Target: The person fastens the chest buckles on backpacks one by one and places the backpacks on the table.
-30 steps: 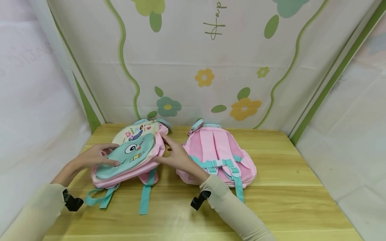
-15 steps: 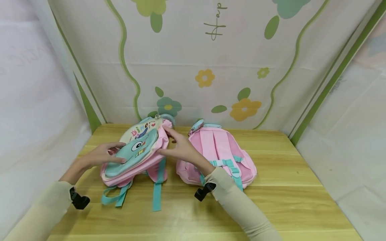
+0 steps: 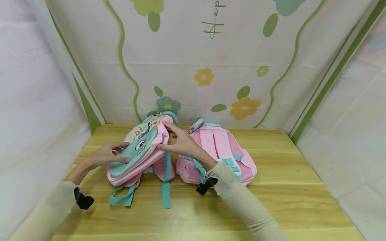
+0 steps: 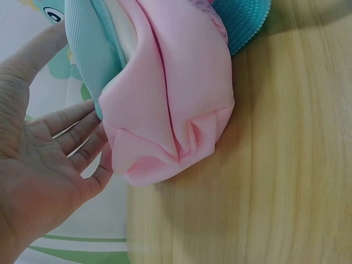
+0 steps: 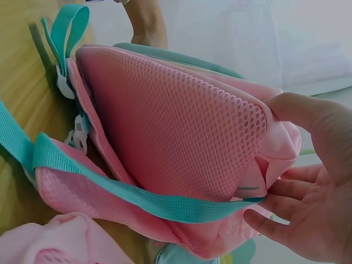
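A pink and teal children's backpack (image 3: 146,151) with a cartoon face and "DINO" lettering is tilted at the left of the table, its printed front turned up and to the left. My left hand (image 3: 108,155) holds its left side, thumb over the teal front pocket (image 4: 88,49) and fingertips at the side. Its right side is held by my right hand (image 3: 184,144); in the right wrist view, the thumb lies at the mesh back panel (image 5: 181,121) and the fingers at the pink side. Teal straps (image 3: 166,187) hang down from it.
A second pink backpack (image 3: 221,140) lies on the right with its back panel and shoulder straps up, partly behind my right forearm. Both stand on a wooden table (image 3: 286,187). Flower-printed white fabric (image 3: 187,50) walls the back and sides.
Both hands have moved the held backpack to the right, nearer the second one, tilting it further so its front turns more to the left. The second backpack has stayed in place.
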Available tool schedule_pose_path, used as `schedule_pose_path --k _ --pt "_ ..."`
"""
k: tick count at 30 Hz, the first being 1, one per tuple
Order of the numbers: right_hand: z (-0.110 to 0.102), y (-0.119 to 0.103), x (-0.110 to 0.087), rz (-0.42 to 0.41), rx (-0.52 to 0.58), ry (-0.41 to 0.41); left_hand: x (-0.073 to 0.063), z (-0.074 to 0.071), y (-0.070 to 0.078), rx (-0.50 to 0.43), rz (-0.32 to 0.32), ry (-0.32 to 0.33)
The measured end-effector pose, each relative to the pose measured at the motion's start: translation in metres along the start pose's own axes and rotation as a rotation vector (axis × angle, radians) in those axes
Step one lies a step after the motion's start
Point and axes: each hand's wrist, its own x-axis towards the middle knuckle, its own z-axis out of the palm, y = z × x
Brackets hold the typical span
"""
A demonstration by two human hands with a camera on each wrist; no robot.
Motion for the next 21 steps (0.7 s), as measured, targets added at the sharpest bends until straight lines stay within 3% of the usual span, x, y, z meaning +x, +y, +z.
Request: schedule_pose_path --k 7,21 --pt "-0.008 -0.007 0.004 -0.007 -0.020 -0.018 0.005 0.003 0.002 -0.050 -0.010 -0.020" --pt "-0.015 -0.023 0.013 -0.021 -0.115 -0.051 0.006 0.009 0.005 -0.117 0.029 -0.016"
